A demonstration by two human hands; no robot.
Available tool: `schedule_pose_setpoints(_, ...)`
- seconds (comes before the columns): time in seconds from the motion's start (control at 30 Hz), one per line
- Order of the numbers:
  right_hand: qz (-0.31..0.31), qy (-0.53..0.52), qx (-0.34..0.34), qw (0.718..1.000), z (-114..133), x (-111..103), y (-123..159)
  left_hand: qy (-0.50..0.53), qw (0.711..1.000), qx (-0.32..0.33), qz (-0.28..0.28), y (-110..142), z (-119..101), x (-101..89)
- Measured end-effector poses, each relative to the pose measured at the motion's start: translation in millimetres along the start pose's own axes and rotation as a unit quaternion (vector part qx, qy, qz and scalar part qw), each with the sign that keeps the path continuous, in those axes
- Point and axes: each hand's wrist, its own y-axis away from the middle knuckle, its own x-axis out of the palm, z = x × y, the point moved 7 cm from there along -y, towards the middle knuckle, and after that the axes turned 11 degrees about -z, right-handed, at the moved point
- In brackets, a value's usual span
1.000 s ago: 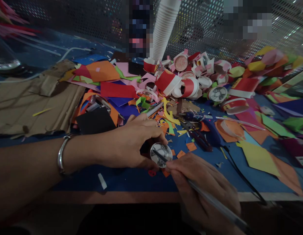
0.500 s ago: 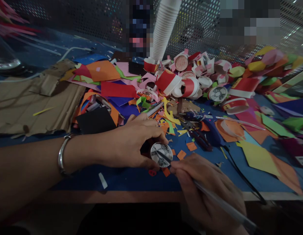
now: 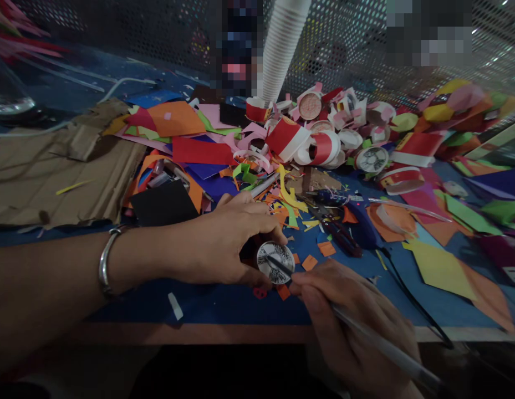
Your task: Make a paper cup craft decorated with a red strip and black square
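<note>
My left hand is curled around a small paper cup, thumb and fingers on its sides. The cup's round white end faces up and carries black pen strokes in a ring. In my right hand is a pen, its dark tip resting on that white end. Little orange paper squares and a small red piece of paper lie on the blue table beside the cup.
Behind my hands is a heap of red and white paper cups. A glue gun and scissors lie to the right. Corrugated cardboard is at the left; a tall cup stack stands at the back.
The pen tip stays on the cup's white end, and both hands keep nearly the same places. The whole view has shifted very slightly.
</note>
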Motion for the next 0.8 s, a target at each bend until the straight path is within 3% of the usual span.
schedule_pose_setpoints(0.53,-0.048,0.007,0.049,0.998,-7.3,-16.5,16.1,-0.002,1.0,-0.002,0.0,-1.2,-0.3,-0.7)
schedule_pose_setpoints(0.8,-0.082,-0.01,0.09,0.992,-12.4,-19.4,19.3,0.0,0.999,0.035,-0.026,-0.5,-1.6,-1.1)
